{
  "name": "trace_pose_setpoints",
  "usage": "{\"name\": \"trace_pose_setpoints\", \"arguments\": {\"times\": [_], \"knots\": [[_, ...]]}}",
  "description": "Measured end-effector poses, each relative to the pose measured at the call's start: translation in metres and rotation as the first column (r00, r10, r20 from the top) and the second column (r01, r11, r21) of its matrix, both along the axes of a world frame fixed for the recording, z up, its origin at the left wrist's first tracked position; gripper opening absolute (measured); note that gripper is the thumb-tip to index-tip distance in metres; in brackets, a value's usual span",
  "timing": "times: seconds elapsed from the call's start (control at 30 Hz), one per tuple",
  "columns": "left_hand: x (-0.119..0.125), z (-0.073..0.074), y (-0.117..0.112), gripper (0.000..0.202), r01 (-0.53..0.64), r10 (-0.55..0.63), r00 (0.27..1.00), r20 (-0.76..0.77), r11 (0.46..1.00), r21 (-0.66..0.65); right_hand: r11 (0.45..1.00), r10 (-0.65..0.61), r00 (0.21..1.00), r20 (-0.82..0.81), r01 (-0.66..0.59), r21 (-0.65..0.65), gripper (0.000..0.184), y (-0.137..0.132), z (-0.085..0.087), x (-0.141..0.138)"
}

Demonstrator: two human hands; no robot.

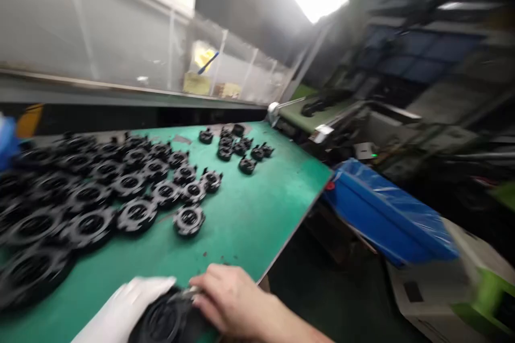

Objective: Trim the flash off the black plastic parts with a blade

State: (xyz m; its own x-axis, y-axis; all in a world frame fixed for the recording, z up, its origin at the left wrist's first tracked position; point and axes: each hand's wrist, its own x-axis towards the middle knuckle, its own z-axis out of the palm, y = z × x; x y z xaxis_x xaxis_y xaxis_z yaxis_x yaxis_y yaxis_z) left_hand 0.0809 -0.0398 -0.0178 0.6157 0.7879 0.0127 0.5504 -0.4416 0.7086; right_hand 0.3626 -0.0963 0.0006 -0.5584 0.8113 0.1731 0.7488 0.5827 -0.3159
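At the bottom edge my left hand, in a white glove, is wrapped round a black round plastic part. My bare right hand is closed over the same part's right side, pinching a small silvery thing against it; I cannot make out what that is. Both hands sit at the near edge of the green table. Many more black ring-shaped parts lie spread over the table's left half, and a smaller cluster of black parts sits at the far end.
A clear plastic screen stands behind the table. To the right, below the table edge, is a blue bin lined with plastic film. Machines and a second green surface lie beyond, blurred.
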Motion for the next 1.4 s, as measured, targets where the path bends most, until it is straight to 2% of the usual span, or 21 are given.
{"name": "trace_pose_setpoints", "arguments": {"times": [0.03, 0.1, 0.2, 0.3, 0.53, 0.7, 0.83, 1.0, 1.4], "knots": [[0.000, 0.006, -0.004, 0.070, -0.033, 0.033, 0.999, -0.007, 0.999, -0.015, 0.999, 0.033, 0.999, -0.027, -0.034, -0.005, 0.029, 0.000, 0.009, -0.002], [-0.002, 0.021, -0.005, 0.073, 0.072, -0.072, 0.997, 0.011, 0.997, -0.025, 0.998, 0.059, 0.997, -0.052, -0.058, 0.021, 0.029, 0.006, 0.021, -0.002], [-0.003, 0.035, 0.009, 0.062, 0.201, -0.200, 0.979, 0.028, 0.979, -0.032, 0.995, 0.091, 0.995, 0.037, -0.093, 0.045, 0.029, 0.022, 0.024, 0.002], [-0.003, 0.040, 0.017, 0.061, 0.216, -0.214, 0.975, 0.053, 0.976, -0.038, 0.982, 0.147, 0.985, 0.093, -0.157, 0.107, 0.030, 0.027, 0.026, 0.003], [-0.003, 0.038, 0.014, 0.062, 0.251, -0.247, 0.964, 0.093, 0.968, -0.028, 0.970, 0.181, 0.974, 0.138, -0.199, 0.136, 0.028, 0.024, 0.037, -0.002], [-0.007, 0.030, 0.014, 0.089, 0.215, -0.212, 0.975, 0.069, 0.976, -0.029, 0.966, 0.199, 0.969, 0.147, -0.219, 0.136, 0.027, 0.029, 0.038, -0.003], [-0.009, 0.023, 0.012, 0.105, 0.184, -0.184, 0.981, 0.066, 0.983, 0.003, 0.975, 0.139, 0.976, 0.169, -0.165, 0.150, 0.028, 0.022, 0.040, -0.008], [-0.008, 0.025, 0.012, 0.092, 0.193, -0.195, 0.978, 0.078, 0.981, 0.026, 0.980, 0.064, 0.977, 0.205, -0.100, 0.170, 0.030, 0.011, 0.042, -0.014], [-0.005, 0.035, 0.015, 0.069, 0.229, -0.226, 0.971, 0.077, 0.973, -0.031, 0.981, 0.142, 0.978, 0.154, -0.160, 0.112, 0.025, 0.022, 0.038, -0.011]]}}
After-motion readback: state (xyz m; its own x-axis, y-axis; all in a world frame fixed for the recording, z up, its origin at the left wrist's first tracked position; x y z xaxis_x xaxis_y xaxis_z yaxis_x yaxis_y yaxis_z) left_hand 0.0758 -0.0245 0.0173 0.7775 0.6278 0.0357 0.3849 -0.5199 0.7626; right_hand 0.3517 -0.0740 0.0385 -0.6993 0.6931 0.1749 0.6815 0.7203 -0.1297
